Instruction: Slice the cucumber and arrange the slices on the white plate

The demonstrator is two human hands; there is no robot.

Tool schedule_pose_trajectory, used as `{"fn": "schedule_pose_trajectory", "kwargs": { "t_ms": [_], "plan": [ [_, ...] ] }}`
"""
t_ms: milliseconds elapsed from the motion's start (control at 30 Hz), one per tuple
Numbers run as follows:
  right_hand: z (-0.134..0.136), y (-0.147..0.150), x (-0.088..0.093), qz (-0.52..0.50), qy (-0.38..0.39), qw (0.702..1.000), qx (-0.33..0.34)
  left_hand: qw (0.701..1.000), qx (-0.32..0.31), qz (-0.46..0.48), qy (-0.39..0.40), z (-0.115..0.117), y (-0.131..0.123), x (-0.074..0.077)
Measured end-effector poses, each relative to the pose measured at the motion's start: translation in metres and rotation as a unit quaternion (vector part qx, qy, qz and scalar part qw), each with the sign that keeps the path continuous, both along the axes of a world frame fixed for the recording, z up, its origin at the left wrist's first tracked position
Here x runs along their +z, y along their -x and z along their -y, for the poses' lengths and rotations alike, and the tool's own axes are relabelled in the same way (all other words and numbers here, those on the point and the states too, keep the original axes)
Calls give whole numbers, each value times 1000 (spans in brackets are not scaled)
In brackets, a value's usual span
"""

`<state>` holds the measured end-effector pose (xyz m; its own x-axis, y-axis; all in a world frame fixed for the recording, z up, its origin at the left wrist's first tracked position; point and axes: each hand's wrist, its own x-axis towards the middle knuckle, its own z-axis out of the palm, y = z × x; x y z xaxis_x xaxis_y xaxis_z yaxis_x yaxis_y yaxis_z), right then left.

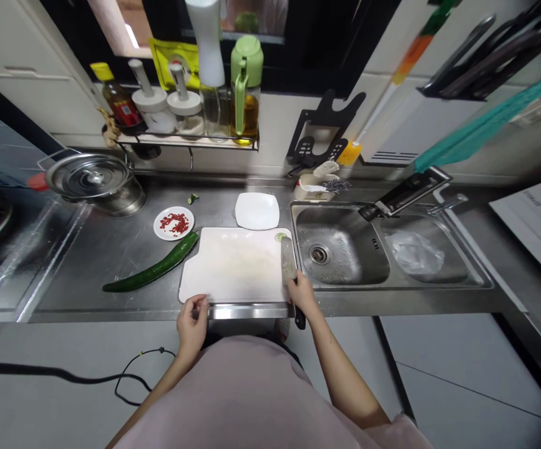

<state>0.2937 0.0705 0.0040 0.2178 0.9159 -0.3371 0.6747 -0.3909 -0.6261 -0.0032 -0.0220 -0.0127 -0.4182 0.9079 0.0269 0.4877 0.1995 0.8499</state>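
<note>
My right hand (pixel 303 294) is closed around a kitchen knife (pixel 288 259), whose broad blade lies along the right side of the white cutting board (pixel 237 268). The black handle's end sticks out below my fist, past the counter edge. A small pale green cucumber slice (pixel 280 237) sits by the blade's tip. At the board's front left corner is my left hand (pixel 192 324), its fingers loosely bent with a gap to the thumb and nothing visible in them. A long green cucumber (pixel 155 273) lies left of the board, its upper end near the board's edge.
Behind the board stand a white plate (pixel 257 211) and a small plate of chopped red pieces (pixel 173 223), with green scraps (pixel 193 198) nearby. A lidded pot (pixel 111 187) is at left. The double sink (pixel 345 249) is at right; bottles (pixel 246 93) line a wall rack.
</note>
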Motion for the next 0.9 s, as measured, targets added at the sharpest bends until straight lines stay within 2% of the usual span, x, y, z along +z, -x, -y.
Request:
{"fn": "schedule_pose_trajectory", "kwargs": {
  "t_ms": [100,200,300,433,533,600,900],
  "plan": [
    [-13,39,8,-43,-29,998,48,1000,3,3,0,2,-1,0],
    [-33,98,11,-120,23,984,131,1000,14,1,3,5,1,-1],
    [-53,149,9,-138,62,973,174,1000,27,-4,1,7,5,-2],
    [-70,177,4,-126,88,970,191,999,38,-11,-3,9,10,-4],
    [-70,172,1,-125,89,971,185,999,35,-9,-5,8,9,-4],
    [-64,158,-2,-129,86,975,160,1000,29,-4,-2,6,6,-2],
    [-7,30,-15,-112,43,992,27,1000,-3,-4,6,-7,-8,1]
  ]
}}
